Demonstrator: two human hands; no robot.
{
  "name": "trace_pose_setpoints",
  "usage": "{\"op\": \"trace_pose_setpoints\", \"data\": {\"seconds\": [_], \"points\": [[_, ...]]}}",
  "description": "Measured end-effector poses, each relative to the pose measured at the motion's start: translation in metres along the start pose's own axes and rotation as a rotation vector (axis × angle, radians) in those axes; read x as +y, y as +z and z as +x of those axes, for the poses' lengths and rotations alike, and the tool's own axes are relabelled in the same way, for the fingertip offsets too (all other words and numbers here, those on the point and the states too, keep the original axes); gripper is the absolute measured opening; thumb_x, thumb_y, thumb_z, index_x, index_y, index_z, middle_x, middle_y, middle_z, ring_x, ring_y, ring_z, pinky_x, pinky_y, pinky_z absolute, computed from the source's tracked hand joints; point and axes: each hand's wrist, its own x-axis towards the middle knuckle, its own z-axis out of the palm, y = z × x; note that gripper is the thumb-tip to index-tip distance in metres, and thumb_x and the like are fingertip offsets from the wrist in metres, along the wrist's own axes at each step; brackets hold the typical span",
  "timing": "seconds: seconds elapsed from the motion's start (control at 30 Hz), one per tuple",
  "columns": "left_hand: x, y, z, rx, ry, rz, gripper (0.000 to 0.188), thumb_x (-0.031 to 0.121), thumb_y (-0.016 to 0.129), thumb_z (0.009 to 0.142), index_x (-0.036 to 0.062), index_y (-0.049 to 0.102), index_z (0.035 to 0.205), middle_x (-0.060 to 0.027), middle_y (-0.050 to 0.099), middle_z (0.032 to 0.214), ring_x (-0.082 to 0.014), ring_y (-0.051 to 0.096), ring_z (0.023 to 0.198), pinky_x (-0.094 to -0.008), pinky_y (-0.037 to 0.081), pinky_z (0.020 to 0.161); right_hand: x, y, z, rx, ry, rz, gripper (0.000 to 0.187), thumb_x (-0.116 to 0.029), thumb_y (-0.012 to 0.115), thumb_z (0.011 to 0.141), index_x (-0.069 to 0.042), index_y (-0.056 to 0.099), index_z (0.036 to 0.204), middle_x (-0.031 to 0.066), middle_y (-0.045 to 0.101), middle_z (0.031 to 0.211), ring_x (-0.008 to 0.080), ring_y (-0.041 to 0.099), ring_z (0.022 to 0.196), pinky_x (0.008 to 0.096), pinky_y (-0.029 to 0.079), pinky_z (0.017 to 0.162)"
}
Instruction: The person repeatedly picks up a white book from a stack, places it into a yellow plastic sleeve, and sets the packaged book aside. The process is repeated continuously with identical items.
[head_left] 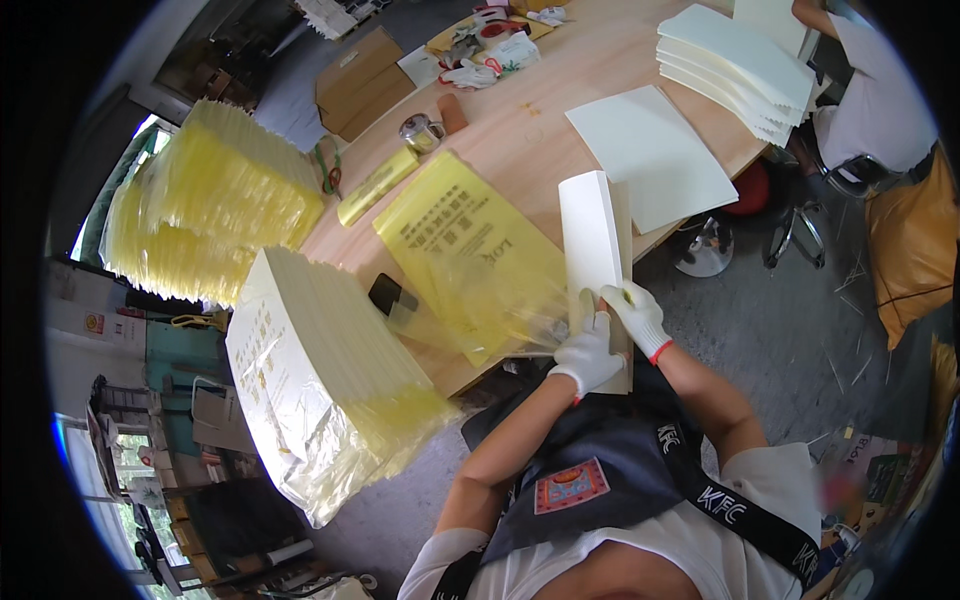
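Observation:
A tall, narrow folded white card sheet [592, 230] stands upright at the table's front edge, close to my body. Both my hands wear white knit gloves, and some bare fingertips show. My left hand [590, 358] is closed on the lower part of the folded sheet. On its right side my right hand [636, 316] grips the same sheet, the fingers of both hands nearly meeting. Just left of the sheet lie flat yellow printed plastic bags [470, 235], their clear ends reaching toward my left hand.
White sheets [650, 155] lie to the right, with a tall sheet stack [735, 75] behind. Bagged piles [300, 370] and yellow packs [215, 200] stand left. A phone [385, 292], metal mug [420, 132], green-handled scissors [328, 168] and carton [358, 85] lie about. Someone sits far right.

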Motion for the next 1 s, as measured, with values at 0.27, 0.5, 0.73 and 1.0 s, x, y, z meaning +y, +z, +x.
{"op": "trace_pose_setpoints", "data": {"seconds": [0.27, 0.5, 0.73, 1.0], "points": [[-0.110, -0.117, -0.083, 0.631, 0.314, -1.620, 0.064, 0.033, 0.048, 0.101, 0.0028, 0.023, 0.151, -0.0136, 0.054, 0.135, -0.0111, 0.056, 0.062, -0.0282, 0.051, 0.065, -0.108, -0.077, -0.033, -0.092, -0.907, -0.590, 0.023, -0.030, 0.070, 0.081, -0.011, 0.059, 0.077, 0.0085, 0.056, 0.073, 0.0276, 0.059, 0.061, 0.0381, 0.048, 0.052], [-0.086, -0.107, -0.129, 0.792, 0.284, -0.247, 0.067, 0.018, 0.069, 0.082, 0.0021, 0.043, 0.142, -0.0121, 0.066, 0.116, -0.0187, 0.060, 0.073, -0.0299, 0.050, 0.069, -0.107, -0.007, -0.018, -0.386, -0.987, -1.133, 0.015, -0.024, 0.061, 0.085, -0.010, 0.063, 0.087, 0.0142, 0.063, 0.104, 0.0266, 0.067, 0.075, 0.0399, 0.055, 0.055], [-0.080, 0.010, -0.147, 0.572, 0.365, -0.541, 0.049, 0.014, 0.064, 0.087, 0.0040, 0.053, 0.133, -0.0173, 0.065, 0.100, -0.0283, 0.064, 0.074, -0.0345, 0.051, 0.069, -0.147, -0.006, -0.006, -0.776, -0.675, -0.721, 0.027, -0.035, 0.061, 0.086, -0.009, 0.063, 0.076, 0.0130, 0.068, 0.086, 0.0327, 0.066, 0.076, 0.0427, 0.052, 0.067], [-0.090, -0.015, -0.086, 0.942, 0.394, -0.557, 0.016, 0.007, 0.056, 0.093, 0.0038, 0.069, 0.102, -0.0115, 0.070, 0.089, -0.0238, 0.065, 0.071, -0.0324, 0.052, 0.066, -0.112, 0.055, 0.028, -0.769, -0.424, -0.456, 0.020, -0.025, 0.062, 0.090, -0.010, 0.071, 0.101, 0.0029, 0.072, 0.094, 0.0197, 0.068, 0.085, 0.0336, 0.051, 0.082]]}}
